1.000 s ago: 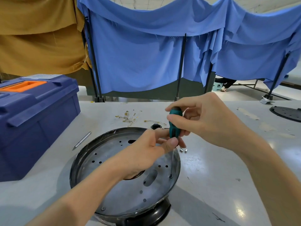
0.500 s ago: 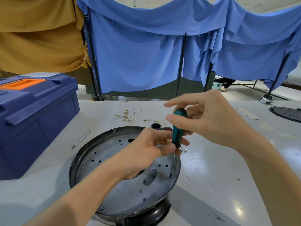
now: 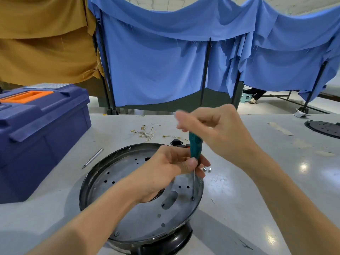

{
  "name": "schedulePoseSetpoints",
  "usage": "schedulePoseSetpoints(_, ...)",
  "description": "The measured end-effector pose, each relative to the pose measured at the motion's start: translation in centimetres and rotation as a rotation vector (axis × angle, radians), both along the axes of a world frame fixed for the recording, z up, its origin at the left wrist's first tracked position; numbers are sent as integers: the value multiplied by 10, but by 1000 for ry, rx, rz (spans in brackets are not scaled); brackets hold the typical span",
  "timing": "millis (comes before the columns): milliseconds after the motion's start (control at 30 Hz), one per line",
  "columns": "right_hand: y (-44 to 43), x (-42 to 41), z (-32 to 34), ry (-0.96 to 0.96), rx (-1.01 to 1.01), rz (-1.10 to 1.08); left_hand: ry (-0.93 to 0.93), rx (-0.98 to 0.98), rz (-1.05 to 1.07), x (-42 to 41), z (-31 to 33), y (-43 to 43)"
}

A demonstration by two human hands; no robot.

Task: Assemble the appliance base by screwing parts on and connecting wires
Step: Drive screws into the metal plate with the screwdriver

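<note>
The round metal appliance base (image 3: 128,208), dotted with holes, lies on the table in front of me. A green-handled screwdriver (image 3: 195,144) stands nearly upright with its tip in a hole near the base's right rim. My right hand (image 3: 217,133) grips the top of the handle; its fingers are blurred. My left hand (image 3: 165,173) reaches over the base and pinches the screwdriver where the handle meets the shaft. Thin wires with small terminals (image 3: 145,131) and a small black part (image 3: 177,143) lie on the table behind the base.
A blue toolbox (image 3: 40,137) with an orange handle stands at the left. A metal pin (image 3: 93,158) lies between it and the base. Two small nuts (image 3: 207,169) sit right of the base. Another dark round plate (image 3: 325,128) lies at the far right. Blue and brown cloths hang behind.
My right hand has shifted on the screwdriver handle and its fingers now blur with motion. The screwdriver's tip stays in the same hole and my left hand keeps its pinch.
</note>
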State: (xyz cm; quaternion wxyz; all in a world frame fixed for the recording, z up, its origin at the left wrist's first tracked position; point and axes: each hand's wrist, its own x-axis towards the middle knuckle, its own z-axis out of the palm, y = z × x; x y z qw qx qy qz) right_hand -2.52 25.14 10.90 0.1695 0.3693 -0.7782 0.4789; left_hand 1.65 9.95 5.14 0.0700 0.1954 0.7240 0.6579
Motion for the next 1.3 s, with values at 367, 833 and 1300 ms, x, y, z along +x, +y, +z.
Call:
schedulePoseSetpoints(367, -38, 16, -20, -293, -553, -17, 13, 46, -69, -1, -3, 0)
schedulePoseSetpoints(833, -35, 13, -16, -438, -595, 145, -40, 145, -133, -1, 0, -6)
schedulePoseSetpoints(1300, -21, 2, 2, -740, -474, 438, -41, 64, -115, 1, 1, -5)
